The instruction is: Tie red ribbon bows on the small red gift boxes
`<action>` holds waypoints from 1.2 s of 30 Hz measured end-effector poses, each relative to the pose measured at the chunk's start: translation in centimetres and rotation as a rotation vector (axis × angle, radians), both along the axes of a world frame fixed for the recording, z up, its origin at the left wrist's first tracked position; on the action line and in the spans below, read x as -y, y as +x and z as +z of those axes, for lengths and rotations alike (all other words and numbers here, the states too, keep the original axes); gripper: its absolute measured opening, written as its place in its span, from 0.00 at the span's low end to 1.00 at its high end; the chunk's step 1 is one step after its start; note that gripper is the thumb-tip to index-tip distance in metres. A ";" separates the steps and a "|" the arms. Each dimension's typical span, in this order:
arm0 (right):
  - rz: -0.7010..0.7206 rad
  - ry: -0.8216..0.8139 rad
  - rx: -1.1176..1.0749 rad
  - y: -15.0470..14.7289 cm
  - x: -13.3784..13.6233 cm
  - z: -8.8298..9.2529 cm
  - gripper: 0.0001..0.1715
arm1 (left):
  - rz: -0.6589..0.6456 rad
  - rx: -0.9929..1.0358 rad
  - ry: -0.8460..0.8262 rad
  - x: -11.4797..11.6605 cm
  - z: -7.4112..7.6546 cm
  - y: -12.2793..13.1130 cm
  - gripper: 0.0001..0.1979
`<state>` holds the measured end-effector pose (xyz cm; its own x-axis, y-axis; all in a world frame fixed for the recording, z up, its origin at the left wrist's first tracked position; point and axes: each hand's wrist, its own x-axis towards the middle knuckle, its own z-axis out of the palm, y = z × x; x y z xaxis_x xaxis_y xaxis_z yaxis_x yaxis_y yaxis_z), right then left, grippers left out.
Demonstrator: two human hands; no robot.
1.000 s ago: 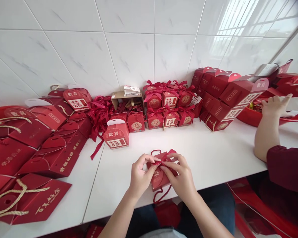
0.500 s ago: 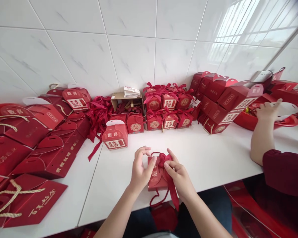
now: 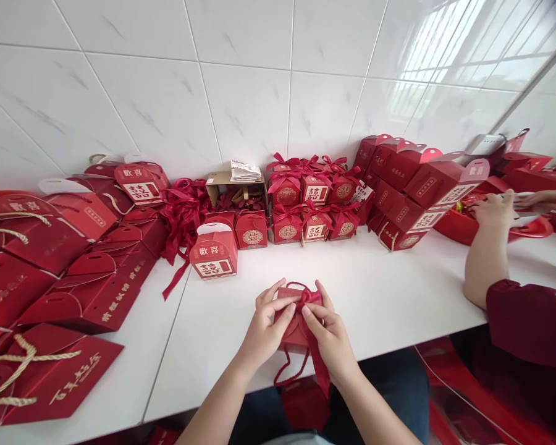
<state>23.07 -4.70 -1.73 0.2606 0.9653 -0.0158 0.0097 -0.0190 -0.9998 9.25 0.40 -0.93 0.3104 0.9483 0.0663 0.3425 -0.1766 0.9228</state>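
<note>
A red gift box (image 3: 293,339) with red cord handles lies at the near edge of the white table, in front of me. A dark red ribbon (image 3: 319,358) is tied in a bow on its top, with a tail hanging down over the near edge. My left hand (image 3: 272,318) pinches the bow's left side between thumb and finger. On the right side, the thumb and fingers of my right hand (image 3: 328,327) grip the ribbon close to the knot.
Red boxes (image 3: 81,296) heap up at left beside loose ribbons (image 3: 185,210). Bow-tied boxes (image 3: 315,222) stand against the wall, near a cardboard box (image 3: 212,180). Stacked boxes (image 3: 417,185) rise at right. A co-worker's hand (image 3: 493,210) is over a red basin (image 3: 454,227).
My left thumb and fingers have closed in on the bow from the box's left side. At right, a second hand has come into view by the basin.
</note>
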 end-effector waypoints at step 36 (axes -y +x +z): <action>0.445 0.124 0.515 5.9 -1.9 4.5 0.20 | -0.278 -0.327 0.328 -1.4 4.5 -1.4 0.05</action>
